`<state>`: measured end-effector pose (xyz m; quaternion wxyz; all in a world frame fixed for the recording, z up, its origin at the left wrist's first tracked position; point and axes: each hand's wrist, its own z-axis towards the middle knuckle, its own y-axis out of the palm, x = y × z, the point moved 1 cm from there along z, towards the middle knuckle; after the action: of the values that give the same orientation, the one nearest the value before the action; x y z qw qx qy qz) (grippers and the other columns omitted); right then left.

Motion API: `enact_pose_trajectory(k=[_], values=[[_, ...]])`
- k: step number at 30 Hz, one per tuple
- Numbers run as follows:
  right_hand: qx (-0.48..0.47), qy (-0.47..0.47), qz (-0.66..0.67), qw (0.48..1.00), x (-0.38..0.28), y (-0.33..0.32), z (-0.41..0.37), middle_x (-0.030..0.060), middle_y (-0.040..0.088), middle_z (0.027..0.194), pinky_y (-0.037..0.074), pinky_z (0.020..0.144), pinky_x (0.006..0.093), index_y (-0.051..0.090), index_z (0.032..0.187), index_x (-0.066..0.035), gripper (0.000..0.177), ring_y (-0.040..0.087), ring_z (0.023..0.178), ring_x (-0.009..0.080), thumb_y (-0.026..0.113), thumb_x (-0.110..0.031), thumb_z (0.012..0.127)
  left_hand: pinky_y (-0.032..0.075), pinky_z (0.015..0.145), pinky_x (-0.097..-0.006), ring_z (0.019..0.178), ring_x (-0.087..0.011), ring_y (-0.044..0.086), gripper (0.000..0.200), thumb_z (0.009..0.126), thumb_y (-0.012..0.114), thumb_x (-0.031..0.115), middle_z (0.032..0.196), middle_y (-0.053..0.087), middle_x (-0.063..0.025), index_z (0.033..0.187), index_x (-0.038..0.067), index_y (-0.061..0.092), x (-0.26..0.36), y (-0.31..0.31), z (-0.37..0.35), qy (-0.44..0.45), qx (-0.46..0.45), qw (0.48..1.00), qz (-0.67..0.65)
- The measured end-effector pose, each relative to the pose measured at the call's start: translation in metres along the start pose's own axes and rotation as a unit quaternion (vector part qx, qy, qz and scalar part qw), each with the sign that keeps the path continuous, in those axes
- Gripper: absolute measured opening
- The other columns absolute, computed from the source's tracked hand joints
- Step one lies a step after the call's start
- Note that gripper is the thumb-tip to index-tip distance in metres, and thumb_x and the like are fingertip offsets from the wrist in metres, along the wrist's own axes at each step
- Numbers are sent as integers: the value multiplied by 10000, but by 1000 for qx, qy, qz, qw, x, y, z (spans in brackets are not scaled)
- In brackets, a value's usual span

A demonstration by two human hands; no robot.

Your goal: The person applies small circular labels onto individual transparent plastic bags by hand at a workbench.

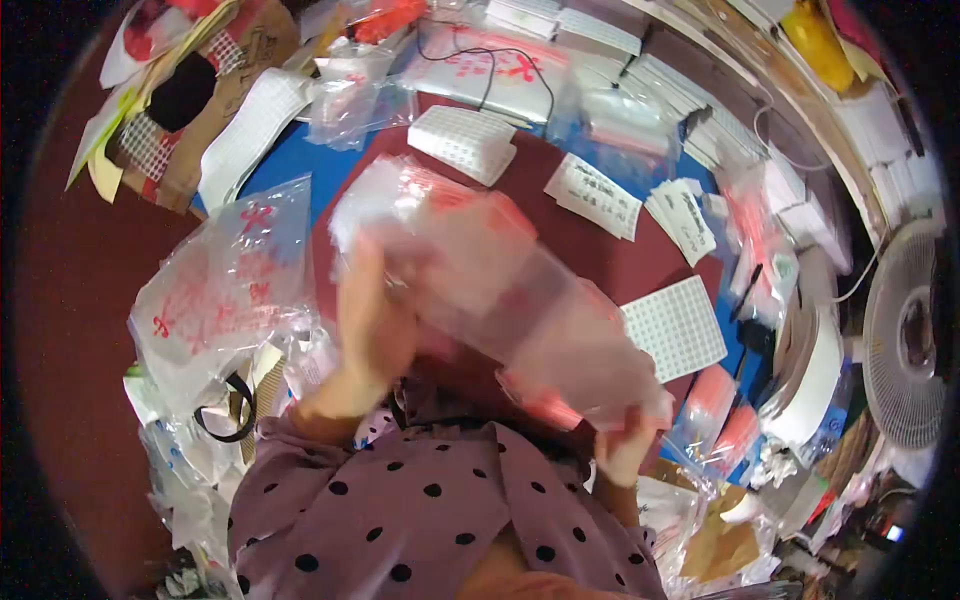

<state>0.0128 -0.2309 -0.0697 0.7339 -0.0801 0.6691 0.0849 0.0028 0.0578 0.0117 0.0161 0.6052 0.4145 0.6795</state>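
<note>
A stack of clear plastic bags (pixel 500 280) with red-pink edges stretches slantwise between my two hands, blurred by motion. My left hand (pixel 375 325) is at the upper left part of the stack, closed against its side; its fingers are smeared. At the lower right end, my right hand (pixel 625 445) grips the bags, with its fingers partly hidden behind the plastic. Under the stack lies a dark red board (pixel 560 235). A white sheet of small round stickers (pixel 678 330) lies just beyond my right hand.
Labels with handwriting (pixel 595 195) and a folded sticker sheet (pixel 462 140) lie behind the stack. A printed plastic bag (pixel 230 290) is at left. More red-edged bags (pixel 720 420) and a fan (pixel 905 340) stand at right; a cardboard box (pixel 215 95) is at back left.
</note>
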Motion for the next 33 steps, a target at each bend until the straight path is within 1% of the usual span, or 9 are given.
enact_pose_trajectory(k=[8, 11, 13, 14, 17, 19, 22, 26, 33], values=[[-104, -194, -368, 903, -19, -25, 4, 125, 528, 1150, 409, 898, 354, 522, 1123, 12, 355, 502, 1089, 250, 536, -106, 788, 410, 899, -349, 1055, -203, 475, 610, 821, 642, 255, 1216, 459, -105, 1294, 10, 344, 21, -89, 187, 94, 134, 985, -63], [-39, 27, -205, 978, -47, 7, 20, 104, 635, 841, 462, 745, 331, 608, 942, 1, 330, 598, 801, 208, 635, -11, 614, 435, 838, -320, 1036, -208, 481, 685, 795, 640, 226, 1186, 468, -127, 1336, 23, 273, 10, -3, 96, 134, 117, 979, 100], [-145, 30, -275, 950, -77, 29, 31, 75, 649, 825, 463, 667, 252, 623, 951, 7, 354, 584, 767, 103, 690, -24, 605, 445, 822, -370, 971, -231, 558, 606, 789, 642, 310, 1118, 535, -104, 1269, 66, 363, -6, 20, 61, 371, -427, 602, 563], [-218, 86, -176, 956, -77, 34, 34, 85, 656, 858, 471, 701, 292, 631, 981, -4, 382, 611, 785, 141, 705, -42, 608, 434, 853, -367, 1025, -232, 548, 617, 809, 615, 337, 1156, 535, -120, 1294, 61, 352, -5, 38, 23, -27, -537, 759, 367], [-307, -97, -245, 914, -94, 35, 46, 92, 654, 897, 461, 770, 333, 630, 1016, -25, 436, 617, 830, 212, 737, -81, 597, 416, 871, -340, 1037, -203, 534, 598, 813, 619, 318, 1168, 533, -128, 1299, 76, 369, -20, 46, -8, -134, -656, 645, 369], [-297, -111, -186, 930, -87, 42, 51, 104, 631, 957, 430, 835, 374, 610, 1039, -45, 506, 579, 858, 302, 772, -104, 562, 412, 918, -342, 1084, -253, 535, 624, 816, 629, 265, 1208, 532, -143, 1324, 18, 362, -32, 40, -12, -259, -542, 782, 167], [96, -178, -199, 959, -86, 76, 52, 128, 554, 944, 435, 753, 348, 569, 851, -36, 396, 526, 904, 260, 807, -123, 547, 427, 884, -322, 1051, -203, 550, 472, 843, 598, 191, 1186, 553, -119, 1253, 7, 457, -60, 29, -22, -88, -522, 832, 164], [6, -98, -308, 946, -49, 62, 47, 77, 560, 811, 433, 649, 280, 526, 926, -2, 405, 553, 742, 189, 773, -90, 618, 424, 892, -323, 1042, -156, 530, 339, 866, 574, 147, 1145, 569, -69, 1169, 3, 525, -57, 24, -8, 128, -443, 834, 302], [-12, -5, -206, 979, -49, 66, 59, 72, 606, 696, 456, 560, 234, 596, 753, -12, 89, 586, 631, 132, 671, 21, 719, 419, 874, -284, 1054, -126, 494, 375, 837, 592, 110, 1136, 543, -47, 1183, -3, 503, -66, 3, -27, -153, -180, 966, 101]])
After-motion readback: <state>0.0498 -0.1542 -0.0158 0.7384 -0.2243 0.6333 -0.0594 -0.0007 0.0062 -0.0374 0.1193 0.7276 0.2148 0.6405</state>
